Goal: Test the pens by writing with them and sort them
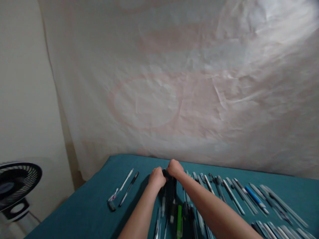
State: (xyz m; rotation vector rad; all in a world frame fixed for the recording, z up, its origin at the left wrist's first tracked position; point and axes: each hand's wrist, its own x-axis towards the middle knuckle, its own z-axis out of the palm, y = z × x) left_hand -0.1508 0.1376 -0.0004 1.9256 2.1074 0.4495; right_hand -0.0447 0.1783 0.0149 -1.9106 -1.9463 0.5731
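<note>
Object [165, 173]: black, at the far middle of the teal cloth [87, 202], between the two hands; it may be a pouch, but blur and fingers hide its outline.
Left hand [157, 178]: fingers curled, closed on the object's left side.
Right hand [174, 168]: likewise curled and closed on its right side, just beside the left one.
Middle pens [163, 204]: clear and dark barrels between the forearms, mostly lengthwise, with a green pen [179, 219] brightest among them.
Right row [234, 196]: many slim pens side by side on a slant, a blue pen [255, 198] included; a near row [269, 230] runs off the bottom edge.
Left pieces: white pen [126, 179] and black pen [129, 189], apart from the rest, near a small dark-ended item [112, 203].
Progress: the pens on the right look laid out already; the middle ones seem less orderly, and the object is not yet let go.
Surroundings: fan [17, 186] at left, pale sheet [149, 99] behind.
</note>
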